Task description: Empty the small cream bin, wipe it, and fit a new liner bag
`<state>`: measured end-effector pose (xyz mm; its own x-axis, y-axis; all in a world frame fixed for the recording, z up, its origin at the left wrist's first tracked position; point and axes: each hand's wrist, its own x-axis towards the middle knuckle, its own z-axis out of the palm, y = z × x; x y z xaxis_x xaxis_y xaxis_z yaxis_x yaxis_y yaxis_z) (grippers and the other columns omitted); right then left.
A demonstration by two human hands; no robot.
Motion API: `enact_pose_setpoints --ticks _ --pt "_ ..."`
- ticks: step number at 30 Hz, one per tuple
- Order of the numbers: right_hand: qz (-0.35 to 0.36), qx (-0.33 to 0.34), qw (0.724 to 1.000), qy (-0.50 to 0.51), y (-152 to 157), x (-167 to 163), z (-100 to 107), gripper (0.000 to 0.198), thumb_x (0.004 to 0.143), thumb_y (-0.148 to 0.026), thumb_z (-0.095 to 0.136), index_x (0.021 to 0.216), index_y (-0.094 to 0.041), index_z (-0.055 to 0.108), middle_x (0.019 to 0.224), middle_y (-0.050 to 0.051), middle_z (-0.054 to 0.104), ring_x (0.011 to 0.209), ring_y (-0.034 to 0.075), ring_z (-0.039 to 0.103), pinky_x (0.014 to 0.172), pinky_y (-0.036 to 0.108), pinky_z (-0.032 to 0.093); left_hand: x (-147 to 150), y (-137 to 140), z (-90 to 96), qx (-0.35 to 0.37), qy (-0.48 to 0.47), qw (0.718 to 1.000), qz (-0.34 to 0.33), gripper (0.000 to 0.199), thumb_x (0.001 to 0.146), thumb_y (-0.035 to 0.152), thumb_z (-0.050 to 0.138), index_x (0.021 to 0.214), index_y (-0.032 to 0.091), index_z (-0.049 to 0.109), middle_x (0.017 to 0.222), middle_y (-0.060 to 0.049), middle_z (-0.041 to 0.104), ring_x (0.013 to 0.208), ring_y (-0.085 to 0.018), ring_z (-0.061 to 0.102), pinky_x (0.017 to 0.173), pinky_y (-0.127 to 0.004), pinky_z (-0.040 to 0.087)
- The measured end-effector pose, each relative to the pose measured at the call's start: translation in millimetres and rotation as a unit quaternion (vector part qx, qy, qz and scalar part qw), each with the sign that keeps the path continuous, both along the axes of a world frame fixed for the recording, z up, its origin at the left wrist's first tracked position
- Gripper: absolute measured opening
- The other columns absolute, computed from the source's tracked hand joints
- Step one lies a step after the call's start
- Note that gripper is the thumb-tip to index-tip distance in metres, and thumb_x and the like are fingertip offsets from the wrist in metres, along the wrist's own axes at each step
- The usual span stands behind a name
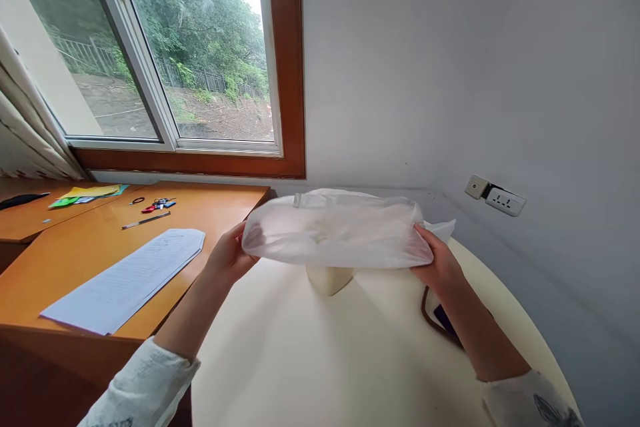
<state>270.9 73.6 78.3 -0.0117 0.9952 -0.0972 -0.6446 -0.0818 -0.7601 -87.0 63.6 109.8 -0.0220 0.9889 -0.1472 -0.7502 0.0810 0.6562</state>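
Observation:
A translucent white plastic bag (340,230) is stretched sideways between my two hands, above the round cream table (320,360). My left hand (234,252) grips its left end, with the fingers partly behind the plastic. At the other end my right hand (437,260) pinches the bag, thumb on top, and a loose corner sticks out past it. What is inside the bag, if anything, I cannot make out. Below and behind it shows the lower part of a cream-coloured object (330,279) on the table, its top hidden by the bag.
A dark item with a brown strap (435,320) lies partly under my right forearm. On the orange desk (220,203) at left are papers (130,277), a pen (146,220), keys (159,205) and coloured sheets (90,195). A wall socket (505,201) is at right.

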Motion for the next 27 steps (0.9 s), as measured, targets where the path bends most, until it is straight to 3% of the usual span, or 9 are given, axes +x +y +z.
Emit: enact_pose_setpoints --ticks 4,6,11,14,17,20,22,25,27 --pt "-0.023 -0.035 0.999 -0.031 -16 5 -15 0.022 0.069 -0.028 0.067 0.09 -0.027 0.063 0.086 -0.004 0.068 0.076 0.016 0.064 0.061 0.025 0.053 -9 -17 -14.9 0.007 0.077 0.996 -0.034 0.006 0.078 0.018 0.056 0.075 0.014 0.057 0.064 -0.001 0.06 0.056 -0.011 0.057 0.051 -0.02 0.048" --pt "-0.036 -0.051 0.997 -0.044 -23 8 -27 0.026 0.066 -0.029 0.068 0.091 -0.027 0.064 0.087 -0.002 0.069 0.075 0.017 0.064 0.06 0.026 0.053 -13 -27 -21.5 0.043 0.153 0.984 -0.076 0.018 0.069 0.028 0.067 0.081 0.018 0.058 0.067 -0.001 0.059 0.058 -0.012 0.056 0.051 -0.02 0.045" --pt "-0.004 -0.046 0.994 -0.098 -29 15 -61 0.021 0.065 -0.037 0.068 0.084 -0.028 0.065 0.083 0.001 0.069 0.076 0.022 0.065 0.058 0.03 0.053 -14 -47 -32.5 0.093 0.375 0.902 -0.194 0.057 0.048 0.017 0.076 0.099 0.027 0.053 0.078 -0.001 0.06 0.06 -0.014 0.052 0.053 -0.022 0.038" --pt "0.015 -0.042 0.988 -0.149 -22 11 -78 0.021 0.067 -0.04 0.066 0.083 -0.027 0.065 0.08 0.002 0.069 0.078 0.022 0.065 0.057 0.03 0.051 -4 -45 -43.7 0.086 0.474 0.86 -0.167 0.04 0.059 0.014 0.065 0.095 0.026 0.051 0.069 0.004 0.054 0.055 -0.011 0.046 0.053 -0.02 0.035" --pt "-0.013 -0.034 0.965 -0.259 -8 3 -90 0.028 0.067 -0.04 0.064 0.09 -0.024 0.063 0.084 0.004 0.067 0.082 0.024 0.063 0.061 0.032 0.051 6 -33 -58.8 0.077 0.517 0.848 -0.082 0.02 0.066 0.016 0.051 0.085 0.022 0.052 0.062 0.006 0.047 0.05 -0.009 0.041 0.05 -0.02 0.031" --pt "-0.062 0.015 0.926 -0.373 1 -4 -93 0.053 0.059 -0.033 0.069 0.109 -0.024 0.055 0.099 0.007 0.063 0.098 0.026 0.058 0.078 0.039 0.047 13 -21 -69.7 0.075 0.561 0.824 -0.024 0.02 0.07 0.022 0.049 0.09 0.021 0.052 0.07 0.003 0.048 0.057 -0.011 0.045 0.052 -0.021 0.034" --pt "-0.077 0.088 0.88 -0.46 -2 -8 -89 0.078 0.055 -0.027 0.071 0.127 -0.027 0.04 0.121 0.009 0.052 0.117 0.028 0.045 0.093 0.044 0.038 17 -17 -73.0 0.092 0.61 0.786 0.026 0.035 0.069 0.026 0.055 0.104 0.024 0.049 0.081 0.0 0.05 0.07 -0.016 0.052 0.059 -0.025 0.041" --pt "-0.065 0.214 0.79 -0.571 -16 -13 -78 0.095 0.06 -0.025 0.067 0.139 -0.032 0.015 0.143 0.008 0.025 0.133 0.025 0.021 0.105 0.047 0.023 23 -20 -74.2 0.165 0.692 0.695 0.108 0.059 0.066 0.026 0.063 0.12 0.027 0.04 0.107 -0.007 0.046 0.101 -0.024 0.049 0.082 -0.037 0.044" --pt "-0.058 0.26 0.751 -0.604 -27 -16 -71 0.086 0.066 -0.027 0.064 0.138 -0.034 0.018 0.146 0.004 0.019 0.135 0.025 0.012 0.107 0.048 0.018 27 -24 -72.8 0.209 0.732 0.633 0.141 0.053 0.069 0.027 0.062 0.119 0.027 0.045 0.117 -0.009 0.043 0.111 -0.027 0.042 0.092 -0.043 0.038"
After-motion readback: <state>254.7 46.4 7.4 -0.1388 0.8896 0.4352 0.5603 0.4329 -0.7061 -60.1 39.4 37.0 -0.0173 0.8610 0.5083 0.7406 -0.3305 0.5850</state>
